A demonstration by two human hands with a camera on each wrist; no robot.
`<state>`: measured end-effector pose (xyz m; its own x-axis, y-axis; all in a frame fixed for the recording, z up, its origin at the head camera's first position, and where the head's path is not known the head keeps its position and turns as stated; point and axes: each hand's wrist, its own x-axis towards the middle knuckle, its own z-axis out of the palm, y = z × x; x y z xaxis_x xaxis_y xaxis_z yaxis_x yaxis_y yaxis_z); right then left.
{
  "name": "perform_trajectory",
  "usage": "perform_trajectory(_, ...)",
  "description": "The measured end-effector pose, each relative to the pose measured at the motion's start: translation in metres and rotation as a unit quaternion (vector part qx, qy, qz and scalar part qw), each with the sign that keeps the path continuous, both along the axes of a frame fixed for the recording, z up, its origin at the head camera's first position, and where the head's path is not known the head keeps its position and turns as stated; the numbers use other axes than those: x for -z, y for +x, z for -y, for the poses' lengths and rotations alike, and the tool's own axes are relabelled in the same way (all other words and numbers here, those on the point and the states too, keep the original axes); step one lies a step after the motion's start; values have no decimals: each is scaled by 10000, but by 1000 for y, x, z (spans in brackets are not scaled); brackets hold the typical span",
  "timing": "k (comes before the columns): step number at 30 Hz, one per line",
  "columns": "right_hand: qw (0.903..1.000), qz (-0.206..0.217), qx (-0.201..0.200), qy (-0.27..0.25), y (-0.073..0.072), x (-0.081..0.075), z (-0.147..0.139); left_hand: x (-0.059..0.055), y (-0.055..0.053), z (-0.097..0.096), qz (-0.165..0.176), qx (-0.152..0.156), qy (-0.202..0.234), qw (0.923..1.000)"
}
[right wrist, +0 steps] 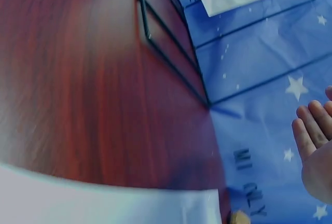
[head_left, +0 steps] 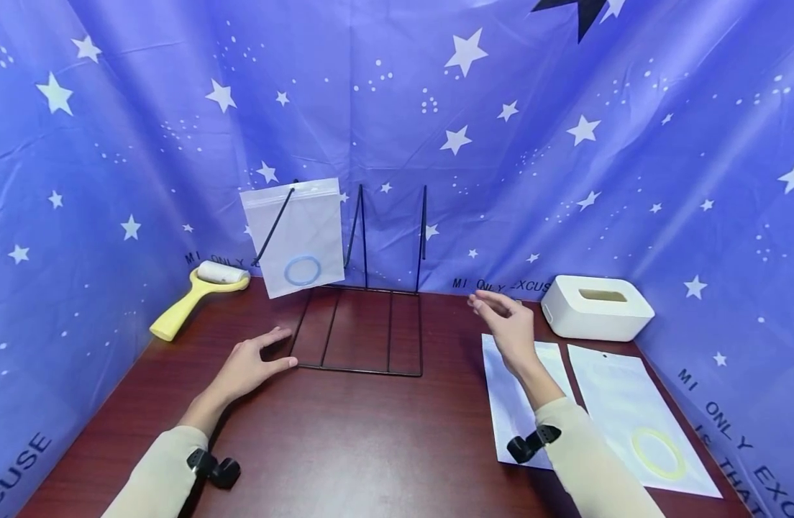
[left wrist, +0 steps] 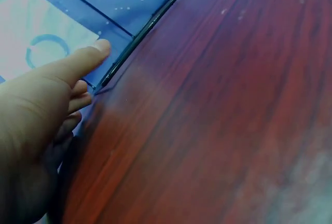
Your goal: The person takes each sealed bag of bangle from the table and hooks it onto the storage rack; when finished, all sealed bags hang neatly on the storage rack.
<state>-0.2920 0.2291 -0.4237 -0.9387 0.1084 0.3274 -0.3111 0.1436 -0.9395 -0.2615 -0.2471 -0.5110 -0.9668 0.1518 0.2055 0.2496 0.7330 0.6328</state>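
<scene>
A black wire rack [head_left: 371, 371] stands on the table. A white zip bag with a blue ring print [head_left: 300, 237] hangs from its left upper prong, a little tilted; the left wrist view shows part of this bag [left wrist: 41, 32] too. My left hand [head_left: 251, 365] is beside the rack's front left corner, thumb and fingers spread and relaxed; whether the thumb touches the wire I cannot tell. My right hand [head_left: 512, 332] hovers over a white bag [head_left: 513, 403] lying flat, fingers loosely bent and holding nothing. Another white bag with a yellow ring [head_left: 610, 388] lies to its right.
A yellow-handled lint roller [head_left: 190, 306] lies at the back left of the table. At the back right stands a white tissue box [head_left: 596, 316]. Behind everything hangs a blue star-patterned cloth [head_left: 397, 108], close to the rack's back.
</scene>
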Motion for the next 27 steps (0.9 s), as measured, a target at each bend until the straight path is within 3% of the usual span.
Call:
perform_trajectory(6,9998,43,52,-208,8,9,-21,4,3,3,-70,174,-176,9997)
perform_trajectory(19,9937,555,871,-444,22,19,-95,2,2,0,-278,338,-397,9983)
perform_trajectory(22,9902,707,1186,-209,26,25,-114,2,2,-1,-263,325,-398,9983)
perform_trajectory(27,9752,1091,1772,759,32,32,-143,2,3,-3,-287,337,-350,9984)
